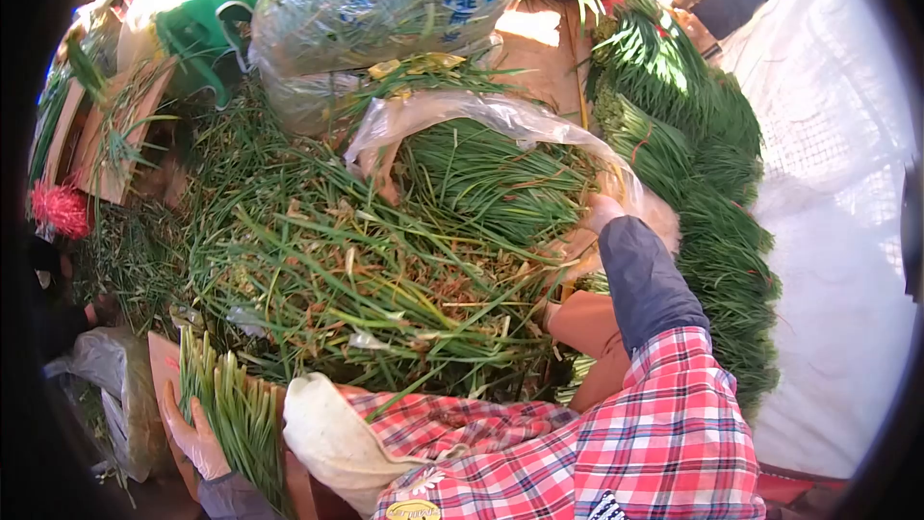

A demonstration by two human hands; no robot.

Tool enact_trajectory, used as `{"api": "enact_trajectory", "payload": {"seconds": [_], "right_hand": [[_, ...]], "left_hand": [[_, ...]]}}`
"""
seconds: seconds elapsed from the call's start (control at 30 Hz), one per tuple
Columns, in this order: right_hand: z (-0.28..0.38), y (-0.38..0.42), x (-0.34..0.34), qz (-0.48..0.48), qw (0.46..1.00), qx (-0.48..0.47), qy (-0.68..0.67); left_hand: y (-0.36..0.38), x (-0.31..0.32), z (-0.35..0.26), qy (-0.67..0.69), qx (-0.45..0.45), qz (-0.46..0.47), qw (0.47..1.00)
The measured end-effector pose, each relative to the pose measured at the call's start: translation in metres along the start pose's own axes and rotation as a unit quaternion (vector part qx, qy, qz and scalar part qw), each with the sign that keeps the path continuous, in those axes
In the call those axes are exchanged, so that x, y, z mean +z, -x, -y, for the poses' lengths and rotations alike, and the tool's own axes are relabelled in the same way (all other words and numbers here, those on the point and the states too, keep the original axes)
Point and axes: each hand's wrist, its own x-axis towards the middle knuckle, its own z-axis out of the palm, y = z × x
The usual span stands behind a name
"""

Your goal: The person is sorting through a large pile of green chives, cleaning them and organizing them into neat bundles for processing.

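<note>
Banded green bunches [717,202] lie far right; many loose stalks [318,279] in the middle look unsorted.
I see my left hand [200,445] open beside the near-left bunch [231,404]; my right hand [604,211] is at the clear bag [491,108], its grip I cannot tell.

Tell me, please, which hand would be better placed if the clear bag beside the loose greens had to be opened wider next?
The right, I think: the right hand is at the clear bag's edge, while the left hand is well away, beside the bundled stalks.
</note>
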Motion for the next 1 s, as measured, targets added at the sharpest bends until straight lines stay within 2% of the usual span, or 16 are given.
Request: {"api": "enact_trajectory", "payload": {"seconds": [0.07,0.1,0.13,0.2,0.3,0.33,0.37,0.43,0.53,0.63,0.67,0.77,0.8,0.9,0.93,1.0], "right_hand": [[0.011,-0.021,0.010,-0.089,0.996,-0.003,-0.028],[-0.025,-0.060,0.039,-0.060,0.998,-0.005,-0.036],[-0.038,-0.096,0.014,-0.103,0.994,-0.003,-0.028],[-0.038,-0.132,0.053,-0.068,0.997,0.002,-0.022],[-0.043,-0.155,0.043,-0.013,0.999,0.036,0.037],[-0.053,-0.161,0.048,-0.074,0.994,-0.002,0.074],[-0.058,-0.169,0.050,-0.074,0.993,0.005,0.096],[-0.040,-0.173,0.030,0.093,0.992,0.069,0.054],[-0.035,-0.174,0.037,0.062,0.992,0.102,0.041],[-0.032,-0.166,0.037,0.109,0.991,0.066,0.041],[-0.033,-0.160,0.032,0.070,0.997,0.034,0.022],[-0.043,-0.163,-0.001,0.110,0.971,-0.108,-0.182],[-0.037,-0.146,-0.022,0.141,0.938,-0.106,-0.300],[-0.048,-0.132,-0.030,0.102,0.942,-0.162,-0.276],[-0.045,-0.133,-0.015,0.130,0.962,-0.038,-0.238],[-0.035,-0.130,0.010,0.129,0.984,0.032,-0.118]], "left_hand": [[-0.009,0.016,-0.079,-0.004,0.042,0.060,0.997],[-0.012,0.030,-0.138,-0.040,0.066,0.104,0.992],[-0.018,0.070,-0.173,0.006,0.088,0.124,0.988],[-0.015,0.091,-0.217,0.027,0.132,0.209,0.969],[-0.005,0.156,-0.262,0.031,0.250,0.322,0.913],[0.009,0.176,-0.276,0.060,0.238,0.394,0.886],[0.022,0.193,-0.282,0.089,0.221,0.463,0.854],[0.026,0.212,-0.274,0.082,0.246,0.482,0.837],[0.025,0.224,-0.270,0.086,0.163,0.494,0.850],[0.027,0.224,-0.254,0.121,0.088,0.493,0.857],[0.025,0.224,-0.251,0.132,0.076,0.486,0.861],[0.021,0.221,-0.248,0.157,0.056,0.473,0.865],[0.023,0.218,-0.248,0.166,0.049,0.471,0.865],[0.024,0.211,-0.250,0.167,0.063,0.475,0.862],[0.023,0.209,-0.250,0.162,0.063,0.472,0.864],[0.021,0.208,-0.252,0.154,0.064,0.475,0.864]]}}
